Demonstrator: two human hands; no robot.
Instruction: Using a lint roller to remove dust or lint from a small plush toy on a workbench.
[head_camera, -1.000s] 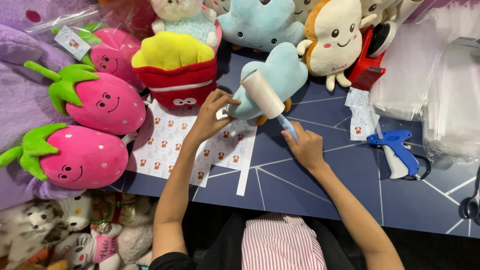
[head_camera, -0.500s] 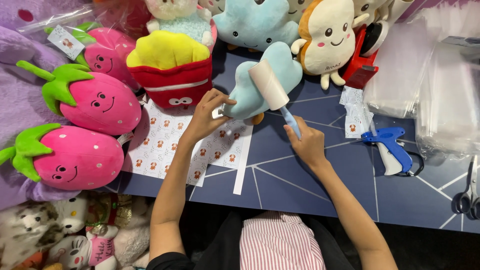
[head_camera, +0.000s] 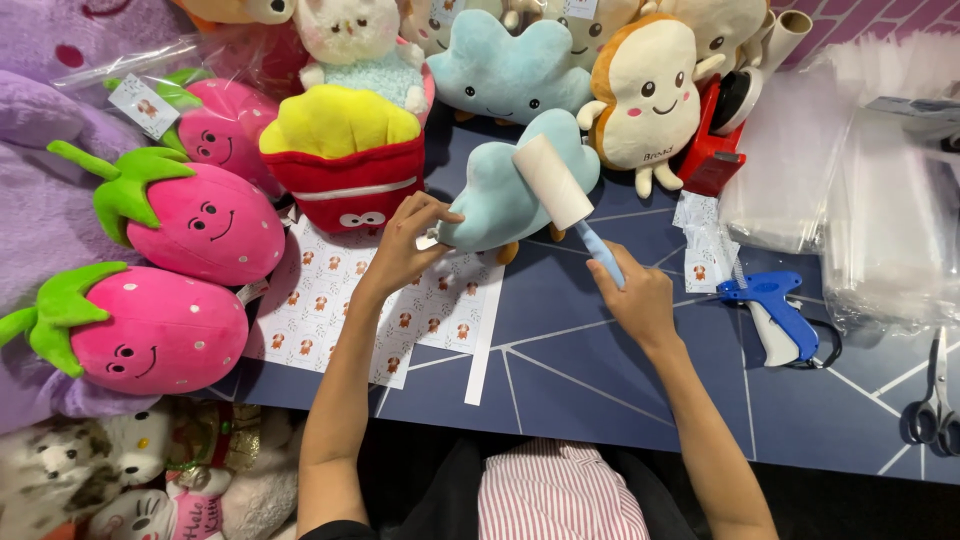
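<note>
Lint roller (head_camera: 553, 182) now higher on one of two blue cloud plushes (head_camera: 490, 195).

Dark blue table (head_camera: 600, 370), pale line pattern. Landmark: sticker sheets (head_camera: 385, 305), left of centre. Left of them, two strawberry plushes (head_camera: 180, 275); just behind, fries plush (head_camera: 345, 165). Far right: blue tagging gun (head_camera: 775, 310), clear bags (head_camera: 860, 215), scissors (head_camera: 935, 405) at the edge. Right-rear: toast plush (head_camera: 645, 90), red tape dispenser (head_camera: 715, 140).

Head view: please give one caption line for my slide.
Left hand steadies a blue cloud plush while right hand rolls a lint roller over it.
</note>
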